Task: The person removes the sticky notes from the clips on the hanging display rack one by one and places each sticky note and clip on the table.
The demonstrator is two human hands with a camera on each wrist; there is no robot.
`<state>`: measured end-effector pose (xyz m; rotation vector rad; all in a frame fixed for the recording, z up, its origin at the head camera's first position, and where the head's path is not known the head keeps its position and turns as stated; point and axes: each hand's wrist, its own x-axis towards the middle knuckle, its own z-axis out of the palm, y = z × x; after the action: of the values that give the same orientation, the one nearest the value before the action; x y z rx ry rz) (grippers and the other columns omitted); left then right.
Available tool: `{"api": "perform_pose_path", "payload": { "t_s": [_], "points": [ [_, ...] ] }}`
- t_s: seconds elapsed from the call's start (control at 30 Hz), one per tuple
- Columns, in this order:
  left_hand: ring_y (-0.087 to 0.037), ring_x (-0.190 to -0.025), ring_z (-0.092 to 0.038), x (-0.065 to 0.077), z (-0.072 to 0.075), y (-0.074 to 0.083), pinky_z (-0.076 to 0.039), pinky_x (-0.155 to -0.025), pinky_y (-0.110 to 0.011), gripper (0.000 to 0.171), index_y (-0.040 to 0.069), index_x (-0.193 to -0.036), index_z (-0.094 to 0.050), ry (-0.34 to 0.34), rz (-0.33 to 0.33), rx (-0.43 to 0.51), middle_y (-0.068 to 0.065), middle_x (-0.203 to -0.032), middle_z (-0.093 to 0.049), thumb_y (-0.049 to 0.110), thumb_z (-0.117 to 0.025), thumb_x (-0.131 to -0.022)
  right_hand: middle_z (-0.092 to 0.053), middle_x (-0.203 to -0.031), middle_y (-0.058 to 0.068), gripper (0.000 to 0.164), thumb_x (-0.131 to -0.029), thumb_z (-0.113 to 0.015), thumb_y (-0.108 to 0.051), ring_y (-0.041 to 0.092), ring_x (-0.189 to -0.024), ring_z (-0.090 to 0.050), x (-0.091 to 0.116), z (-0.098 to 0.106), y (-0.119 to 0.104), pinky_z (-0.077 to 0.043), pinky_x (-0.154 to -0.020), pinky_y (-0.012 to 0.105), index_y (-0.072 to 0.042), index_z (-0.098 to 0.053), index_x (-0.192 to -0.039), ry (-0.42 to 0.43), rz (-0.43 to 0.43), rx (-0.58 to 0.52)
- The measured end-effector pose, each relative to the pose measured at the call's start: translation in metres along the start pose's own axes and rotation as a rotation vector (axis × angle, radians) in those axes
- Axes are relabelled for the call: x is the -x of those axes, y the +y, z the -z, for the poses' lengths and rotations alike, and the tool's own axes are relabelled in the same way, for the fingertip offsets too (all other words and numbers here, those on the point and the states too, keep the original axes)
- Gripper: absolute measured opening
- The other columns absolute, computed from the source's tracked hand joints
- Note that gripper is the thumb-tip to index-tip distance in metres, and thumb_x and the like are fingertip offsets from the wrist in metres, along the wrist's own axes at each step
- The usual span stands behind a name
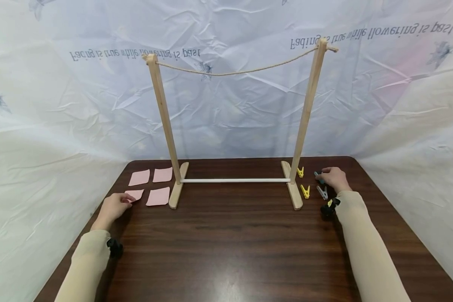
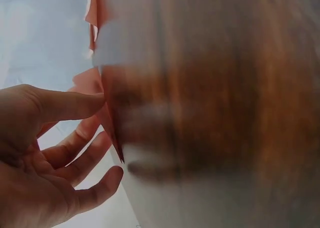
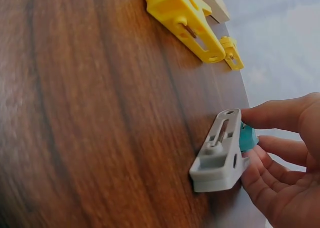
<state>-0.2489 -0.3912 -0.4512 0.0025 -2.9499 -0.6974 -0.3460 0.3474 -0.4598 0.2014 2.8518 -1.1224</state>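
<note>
At the left of the table in the head view, my left hand [image 1: 114, 206] pinches the edge of a pink paper square [image 1: 136, 193]. The left wrist view shows this paper [image 2: 112, 130] between the thumb and the fingers. Three more pink squares [image 1: 158, 196] lie beside it. On the right, my right hand [image 1: 336, 178] pinches a blue clothespin [image 1: 318, 177] low over the tabletop. A grey clothespin [image 3: 216, 155] partly hides the blue one [image 3: 247, 138] in the right wrist view. Two yellow clothespins [image 1: 305, 191] lie to the left of the grey one.
A wooden frame [image 1: 162, 113] stands at the table's back, with a sagging rope [image 1: 219, 74] between its posts and a white rod [image 1: 234, 180] low down. Pale printed sheeting [image 1: 226, 126] hangs behind and along both sides of the brown table [image 1: 226, 243].
</note>
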Motion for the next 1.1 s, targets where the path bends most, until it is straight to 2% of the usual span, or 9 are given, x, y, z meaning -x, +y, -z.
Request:
{"api": "perform_pose_path", "payload": {
  "t_s": [0.13,0.43,0.57,0.67,0.73,0.8,0.9,1.0,1.1],
  "points": [
    [-0.039,-0.083,-0.063,-0.001,-0.002,-0.003,-0.051,-0.071,-0.053,0.015,-0.002,-0.097,-0.075,-0.014,0.004,-0.023,-0.021,-0.089,-0.069,-0.001,-0.067,-0.085,-0.037,-0.143,0.041,0.064,-0.099,-0.059,-0.021,0.056,-0.126,-0.041,0.001,-0.002,0.0,-0.04,-0.104,0.066,0.016,-0.037,-0.146,0.005,-0.013,-0.013],
    [-0.036,-0.083,-0.063,-0.001,0.0,-0.005,-0.051,-0.069,-0.047,0.023,-0.002,-0.099,-0.074,-0.034,-0.021,-0.024,-0.02,-0.089,-0.069,-0.004,-0.06,-0.08,-0.035,-0.145,0.041,0.066,-0.1,-0.057,-0.025,0.056,-0.129,-0.039,0.003,-0.004,0.001,-0.039,-0.105,0.066,0.015,-0.034,-0.147,0.017,-0.033,-0.007],
    [-0.041,-0.087,-0.064,-0.001,0.001,-0.005,-0.052,-0.072,-0.052,0.025,-0.003,-0.101,-0.074,-0.039,-0.013,-0.027,-0.023,-0.093,-0.07,-0.003,-0.059,-0.082,-0.033,-0.147,0.041,0.066,-0.102,-0.055,-0.027,0.057,-0.13,-0.037,0.005,-0.003,-0.001,-0.038,-0.106,0.067,0.014,-0.033,-0.149,0.023,-0.029,-0.043],
    [-0.045,-0.091,-0.064,0.0,0.005,-0.003,-0.053,-0.073,-0.055,0.024,-0.006,-0.106,-0.072,-0.036,-0.009,-0.012,-0.029,-0.1,-0.068,-0.001,-0.06,-0.085,-0.035,-0.146,0.04,0.065,-0.105,-0.052,-0.031,0.056,-0.128,-0.04,0.009,0.0,-0.004,-0.041,-0.102,0.066,0.013,-0.033,-0.15,0.052,-0.01,-0.056],
    [-0.045,-0.089,-0.063,-0.001,0.01,0.0,-0.053,-0.07,-0.052,0.025,-0.007,-0.108,-0.07,-0.013,-0.03,0.004,-0.031,-0.103,-0.067,-0.002,-0.06,-0.086,-0.04,-0.142,0.039,0.065,-0.106,-0.049,-0.034,0.053,-0.122,-0.045,0.013,0.005,-0.008,-0.046,-0.095,0.064,0.011,-0.033,-0.15,0.1,0.017,-0.053],
    [-0.042,-0.084,-0.061,-0.002,0.018,0.006,-0.051,-0.066,-0.046,0.028,-0.009,-0.111,-0.068,0.039,-0.074,0.035,-0.031,-0.101,-0.066,-0.004,-0.058,-0.086,-0.046,-0.135,0.037,0.065,-0.107,-0.046,-0.037,0.05,-0.115,-0.05,0.019,0.013,-0.014,-0.047,-0.089,0.061,0.01,-0.034,-0.151,0.185,0.067,-0.046],
    [-0.04,-0.085,-0.058,-0.006,0.037,0.026,-0.047,-0.066,-0.046,0.028,-0.01,-0.115,-0.066,0.171,-0.139,0.066,-0.031,-0.102,-0.065,-0.003,-0.055,-0.09,-0.052,-0.129,0.032,0.06,-0.107,-0.044,-0.036,0.045,-0.11,-0.053,0.032,0.032,-0.033,-0.046,-0.086,0.056,0.005,-0.038,-0.151,0.36,0.156,-0.083],
    [-0.047,-0.102,-0.056,-0.008,0.061,0.059,-0.046,-0.08,-0.058,0.031,-0.008,-0.124,-0.063,0.332,-0.17,0.092,-0.033,-0.115,-0.06,0.006,-0.054,-0.099,-0.058,-0.131,0.025,0.053,-0.105,-0.048,-0.033,0.042,-0.117,-0.055,0.048,0.053,-0.062,-0.047,-0.094,0.052,-0.001,-0.048,-0.148,0.579,0.245,-0.164],
    [-0.051,-0.119,-0.05,-0.009,0.084,0.095,-0.041,-0.095,-0.065,0.037,-0.004,-0.131,-0.061,0.526,-0.21,0.126,-0.032,-0.128,-0.054,0.018,-0.057,-0.102,-0.057,-0.138,0.018,0.046,-0.103,-0.056,-0.03,0.035,-0.127,-0.053,0.063,0.07,-0.091,-0.046,-0.102,0.046,-0.005,-0.058,-0.142,0.779,0.375,-0.227]
  ]
}}
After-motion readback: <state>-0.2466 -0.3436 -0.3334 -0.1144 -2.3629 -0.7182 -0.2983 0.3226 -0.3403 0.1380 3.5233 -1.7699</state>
